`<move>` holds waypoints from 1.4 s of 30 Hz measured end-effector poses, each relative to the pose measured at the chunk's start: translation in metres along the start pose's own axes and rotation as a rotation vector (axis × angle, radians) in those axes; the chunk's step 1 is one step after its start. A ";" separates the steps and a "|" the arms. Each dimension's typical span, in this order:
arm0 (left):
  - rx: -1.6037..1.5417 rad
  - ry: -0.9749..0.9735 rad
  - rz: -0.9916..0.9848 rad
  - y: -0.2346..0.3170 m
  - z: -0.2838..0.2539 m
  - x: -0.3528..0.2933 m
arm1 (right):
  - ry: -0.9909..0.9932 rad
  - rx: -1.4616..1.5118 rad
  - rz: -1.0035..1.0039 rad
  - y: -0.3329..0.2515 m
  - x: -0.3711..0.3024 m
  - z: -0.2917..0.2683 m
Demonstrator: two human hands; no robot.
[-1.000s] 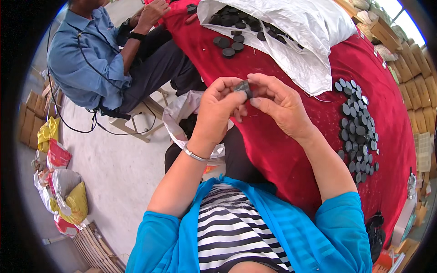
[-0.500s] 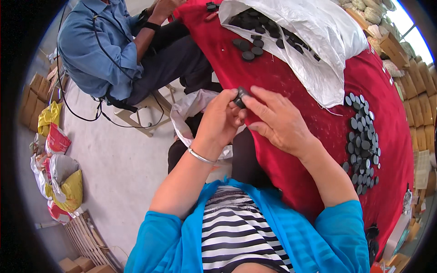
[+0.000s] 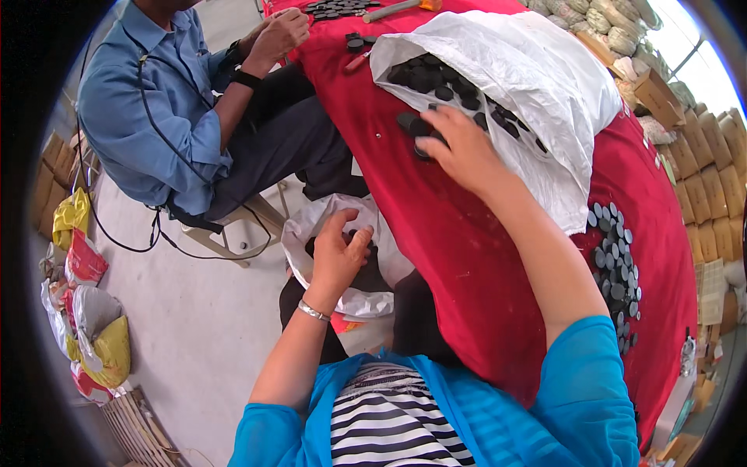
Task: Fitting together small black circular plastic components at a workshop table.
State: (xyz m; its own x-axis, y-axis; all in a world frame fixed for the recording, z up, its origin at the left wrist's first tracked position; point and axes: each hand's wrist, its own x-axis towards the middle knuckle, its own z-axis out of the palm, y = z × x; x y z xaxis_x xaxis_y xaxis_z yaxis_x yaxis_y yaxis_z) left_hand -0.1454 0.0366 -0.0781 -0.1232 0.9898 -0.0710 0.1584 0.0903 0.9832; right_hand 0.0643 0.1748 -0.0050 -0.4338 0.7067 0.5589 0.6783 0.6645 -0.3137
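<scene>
My left hand [image 3: 338, 261] hangs over an open white plastic bag [image 3: 372, 303] between my knees, its fingers loosely curled and apart. Dark pieces [image 3: 373, 268] lie inside that bag, partly hidden by the hand. On the red-covered table, my right hand [image 3: 467, 154] reaches to a few loose black discs [image 3: 410, 122], thumb and fingers spread around them; whether it grips one is hard to see. Right beside them a large white sack [image 3: 529, 70] lies on its side, with many black round pieces [image 3: 436, 76] spilling at its mouth.
A pile of grey-black discs [image 3: 616, 272] spreads along the table's right side. At the left a person in a blue shirt [image 3: 156, 117] sits on a stool [image 3: 233, 241], hands near more black pieces [image 3: 338, 8]. Filled bags [image 3: 101, 311] stand on the floor; cartons [image 3: 704, 194] are stacked right.
My hands, together on a small dark piece before, have parted. The left has dropped to the white bag; the right has moved up to the discs by the sack. The dark piece is no longer visible between them.
</scene>
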 end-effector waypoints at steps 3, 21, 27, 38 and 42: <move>0.010 0.091 0.113 0.006 0.009 0.017 | -0.167 -0.020 0.157 0.011 0.040 0.014; 0.549 -0.133 0.555 0.071 0.046 0.028 | -0.169 0.482 0.459 -0.006 -0.073 -0.065; 0.593 -0.031 0.644 0.076 0.062 0.031 | 0.036 0.379 0.428 -0.002 -0.086 -0.076; 0.788 -0.210 0.588 0.087 0.078 0.068 | -0.052 0.083 0.162 -0.001 -0.093 -0.055; 0.112 -0.349 0.069 0.103 0.069 0.056 | -0.012 0.135 0.169 0.001 -0.091 -0.061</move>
State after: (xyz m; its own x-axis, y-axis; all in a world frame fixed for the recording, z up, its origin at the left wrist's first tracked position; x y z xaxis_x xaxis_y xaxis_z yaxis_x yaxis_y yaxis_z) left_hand -0.0684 0.1093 0.0080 0.2299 0.9701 -0.0773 0.2631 0.0146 0.9647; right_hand 0.1404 0.0967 -0.0094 -0.3287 0.8130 0.4806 0.6568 0.5625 -0.5023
